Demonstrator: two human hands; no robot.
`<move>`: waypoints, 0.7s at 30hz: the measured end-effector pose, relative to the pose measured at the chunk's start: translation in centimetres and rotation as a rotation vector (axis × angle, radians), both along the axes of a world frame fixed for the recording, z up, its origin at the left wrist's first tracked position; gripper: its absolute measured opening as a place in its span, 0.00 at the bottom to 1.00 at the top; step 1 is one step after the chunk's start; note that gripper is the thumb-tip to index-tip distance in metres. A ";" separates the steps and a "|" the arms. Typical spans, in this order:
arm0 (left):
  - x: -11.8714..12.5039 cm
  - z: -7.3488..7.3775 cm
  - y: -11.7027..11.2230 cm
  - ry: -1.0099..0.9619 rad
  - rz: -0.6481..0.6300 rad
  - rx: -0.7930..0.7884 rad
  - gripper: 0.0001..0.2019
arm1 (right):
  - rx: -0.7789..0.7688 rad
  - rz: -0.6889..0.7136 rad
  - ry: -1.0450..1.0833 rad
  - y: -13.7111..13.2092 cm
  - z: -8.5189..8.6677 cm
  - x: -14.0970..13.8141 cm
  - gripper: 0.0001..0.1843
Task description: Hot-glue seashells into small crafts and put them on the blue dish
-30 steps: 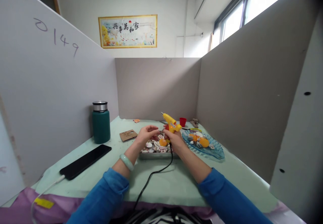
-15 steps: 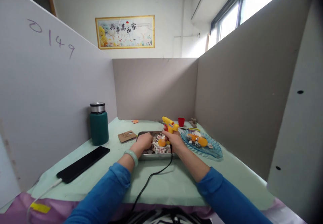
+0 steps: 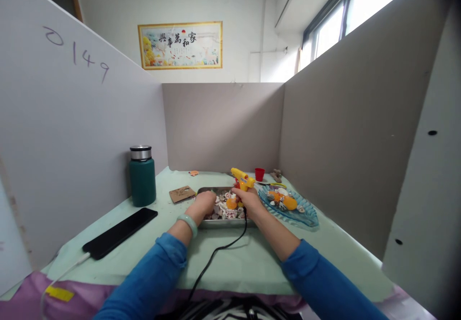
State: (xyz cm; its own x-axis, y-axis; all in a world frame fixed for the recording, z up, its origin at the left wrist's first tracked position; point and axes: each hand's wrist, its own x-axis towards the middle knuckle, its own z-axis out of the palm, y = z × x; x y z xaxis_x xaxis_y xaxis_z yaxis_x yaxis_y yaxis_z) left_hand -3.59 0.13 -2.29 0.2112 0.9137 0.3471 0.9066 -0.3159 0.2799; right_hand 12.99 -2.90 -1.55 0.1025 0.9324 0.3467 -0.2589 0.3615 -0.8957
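Note:
A yellow hot glue gun [image 3: 242, 178] points up and away to the left, its handle in my right hand [image 3: 249, 199], whose fingers are wrapped round it. Its black cord [image 3: 220, 249] runs down toward me. Below it is a metal tray [image 3: 223, 223] of speckled shells [image 3: 226, 212], with an orange shell [image 3: 231, 203] among them. My left hand [image 3: 206, 202] reaches over the tray's left side, fingers curled down and pressed together. Whatever is in those fingers is hidden behind the hand.
A blue glass dish [image 3: 306, 218] with orange and pale shells stands right of the tray. At the back are a red cup [image 3: 259, 174] and an orange piece [image 3: 193, 173]. To the left lie a brown card [image 3: 182, 194] and a phone [image 3: 120, 233], near a green bottle [image 3: 142, 180].
My left hand has shifted very slightly left within the tray. My right hand and the glue gun stay almost still; the whole view moved a little.

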 end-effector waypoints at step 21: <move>1.5 2.5 -3.5 -1.330 -0.306 -0.233 0.15 | 0.006 0.011 -0.050 0.2 -0.1 0.1 0.14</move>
